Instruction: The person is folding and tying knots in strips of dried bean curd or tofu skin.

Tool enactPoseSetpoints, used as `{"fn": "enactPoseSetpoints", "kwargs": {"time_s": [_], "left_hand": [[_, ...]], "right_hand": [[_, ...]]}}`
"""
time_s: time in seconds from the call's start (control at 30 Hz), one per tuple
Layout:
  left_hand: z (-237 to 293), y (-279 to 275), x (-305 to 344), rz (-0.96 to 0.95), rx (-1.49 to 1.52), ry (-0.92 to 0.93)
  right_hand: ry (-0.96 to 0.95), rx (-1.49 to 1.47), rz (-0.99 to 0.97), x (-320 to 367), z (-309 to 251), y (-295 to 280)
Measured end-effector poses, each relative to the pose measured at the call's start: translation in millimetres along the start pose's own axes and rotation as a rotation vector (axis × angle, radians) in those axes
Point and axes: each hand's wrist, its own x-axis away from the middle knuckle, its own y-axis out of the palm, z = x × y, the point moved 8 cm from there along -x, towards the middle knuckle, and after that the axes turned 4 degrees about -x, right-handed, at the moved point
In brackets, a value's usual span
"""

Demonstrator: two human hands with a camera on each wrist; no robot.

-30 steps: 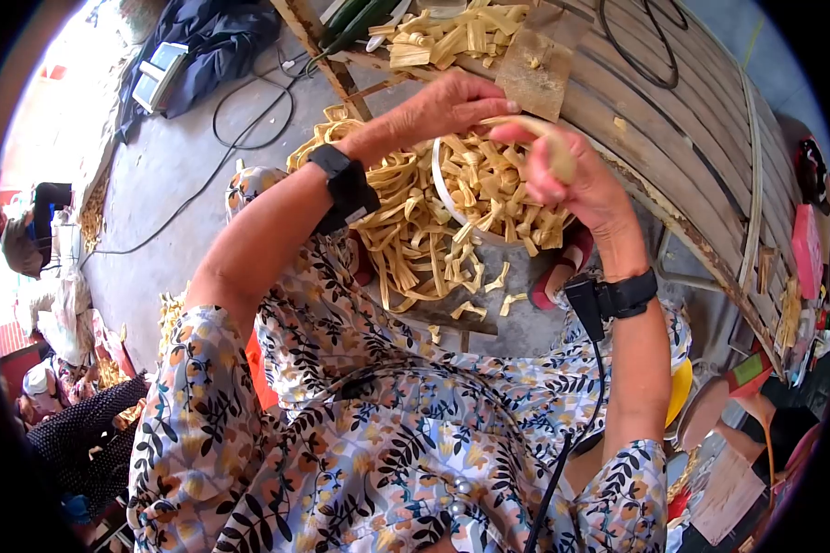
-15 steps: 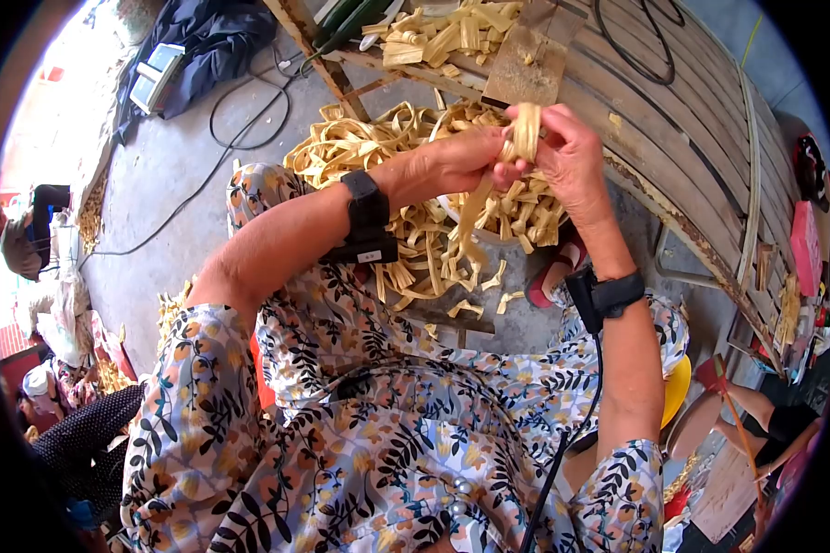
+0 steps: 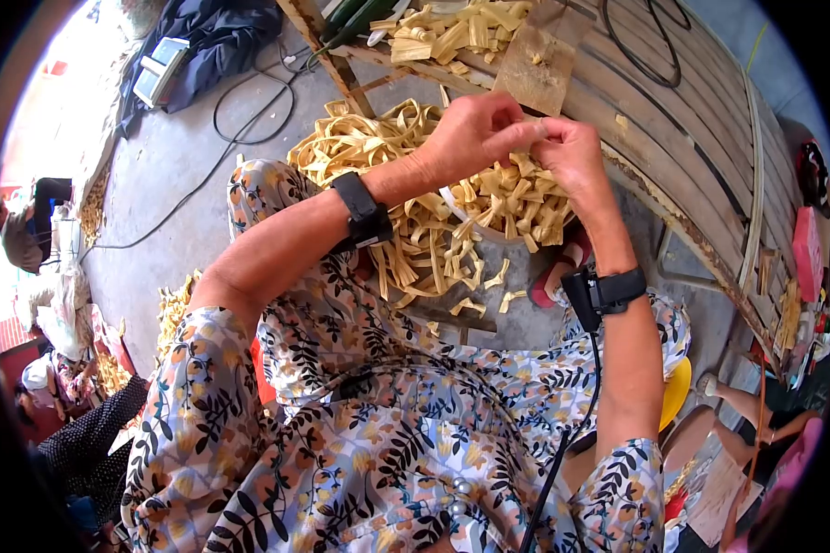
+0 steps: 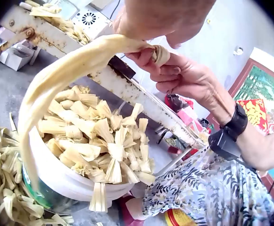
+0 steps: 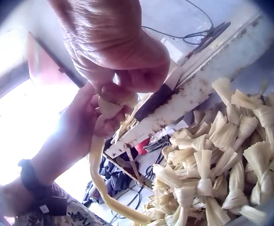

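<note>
Over a white bucket (image 4: 66, 172) heaped with knotted pale-yellow pieces (image 3: 516, 198), both hands meet at one strip. The left hand (image 3: 478, 134) pinches the strip close to the right fingertips. Curled round its looped end is the right hand (image 3: 574, 157); in the left wrist view the loop (image 4: 161, 55) sits at the right hand's (image 4: 186, 77) fingers. From there the long strip (image 4: 57, 70) arcs down past the bucket's rim. In the right wrist view the strip (image 5: 99, 174) hangs below the left hand (image 5: 87, 113). Long loose strips (image 3: 369, 138) lie beside the bucket.
A slatted wooden table (image 3: 655, 147) with a rusty edge stands beyond the hands, bearing a small board (image 3: 537, 74), cut pieces (image 3: 461, 35) and a black cable. Loose knots (image 3: 470, 306) lie below the bucket. Another person's arm shows at the lower right.
The hands, apart a second ago, came together around the strip. Since half a second ago the left hand has risen slightly, and the loop between the hands is now mostly covered in the head view.
</note>
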Motion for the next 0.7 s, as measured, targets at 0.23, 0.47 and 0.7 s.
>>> {"fn": "enactPoseSetpoints", "kwargs": {"time_s": [0.23,0.47,0.7], "left_hand": [[-32.0,-2.6,-9.3,0.091,0.191,-0.213],[-24.0,15.3,-0.3,-0.07,0.592,-0.355],[-24.5,25.6,7.3,-0.379,0.968,-0.451]], "right_hand": [[-0.18,-0.124,0.268,17.0,-40.3,-14.7],[-0.052,-0.498,0.455,4.7,-16.9,-70.0],[0.011,-0.349,0.233,4.9,-25.1,-60.3]]}}
